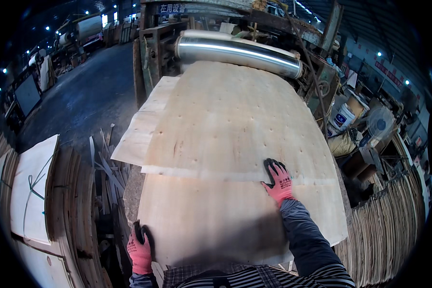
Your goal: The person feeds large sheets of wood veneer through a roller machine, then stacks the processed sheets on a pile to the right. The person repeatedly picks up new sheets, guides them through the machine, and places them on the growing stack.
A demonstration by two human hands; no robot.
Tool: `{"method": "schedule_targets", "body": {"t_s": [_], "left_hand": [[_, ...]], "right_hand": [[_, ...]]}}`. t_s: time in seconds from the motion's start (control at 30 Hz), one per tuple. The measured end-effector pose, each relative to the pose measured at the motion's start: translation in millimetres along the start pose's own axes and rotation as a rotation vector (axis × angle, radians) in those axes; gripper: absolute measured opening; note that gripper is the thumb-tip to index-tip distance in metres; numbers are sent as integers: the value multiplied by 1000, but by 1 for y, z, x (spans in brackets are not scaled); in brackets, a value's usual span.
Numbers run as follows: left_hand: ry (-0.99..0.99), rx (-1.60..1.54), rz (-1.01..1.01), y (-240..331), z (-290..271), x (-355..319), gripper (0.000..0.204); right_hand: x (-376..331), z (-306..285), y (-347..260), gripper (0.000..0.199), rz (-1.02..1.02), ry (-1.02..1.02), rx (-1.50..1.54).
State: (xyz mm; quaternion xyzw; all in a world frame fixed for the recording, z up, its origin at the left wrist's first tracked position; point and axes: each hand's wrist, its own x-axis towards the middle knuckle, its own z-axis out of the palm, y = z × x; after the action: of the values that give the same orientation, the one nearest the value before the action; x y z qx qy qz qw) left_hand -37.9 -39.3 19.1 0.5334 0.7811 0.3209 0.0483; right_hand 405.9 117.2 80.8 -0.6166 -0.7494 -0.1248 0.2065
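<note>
Head view: two gloved hands, well apart, at pale wood sheets in front of a machine.
Right hand: the right hand (280, 182) lies palm down with fingers partly spread, across the seam where the far sheet (216, 120) meets the near sheet (206, 221).
Left hand: the left hand (140, 247) is at the near sheet's left edge, close to the body; whether it grips the edge, I cannot tell.
Gloves: pink, with black on the fingers.
Far sheet: flat, dotted with small knots, its far end reaching the shiny roller (240, 56).
Near sheet: flat, between the seam and the person's striped shirt (235, 278).
Side sheet: another pale sheet (138, 132) sticks out left of the far sheet.
Right side: a stack of thin sheets (379, 235) on edge, a fan (380, 121), a white bucket (343, 116).
Left side: a tied bundle (32, 187) beside wood scraps (106, 165).
</note>
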Motion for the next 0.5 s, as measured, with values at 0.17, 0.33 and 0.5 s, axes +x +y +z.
{"method": "schedule_targets", "body": {"t_s": [0.17,0.33,0.5], "left_hand": [[28,-58,60,-3,3,0,47],[12,-79,34,3,-1,1,45],[15,-67,14,-1,3,0,44]], "right_hand": [[0,0,1,64,-14,16,4],[0,1,1,65,-13,8,13],[-1,4,4,65,-21,14,27]]}}
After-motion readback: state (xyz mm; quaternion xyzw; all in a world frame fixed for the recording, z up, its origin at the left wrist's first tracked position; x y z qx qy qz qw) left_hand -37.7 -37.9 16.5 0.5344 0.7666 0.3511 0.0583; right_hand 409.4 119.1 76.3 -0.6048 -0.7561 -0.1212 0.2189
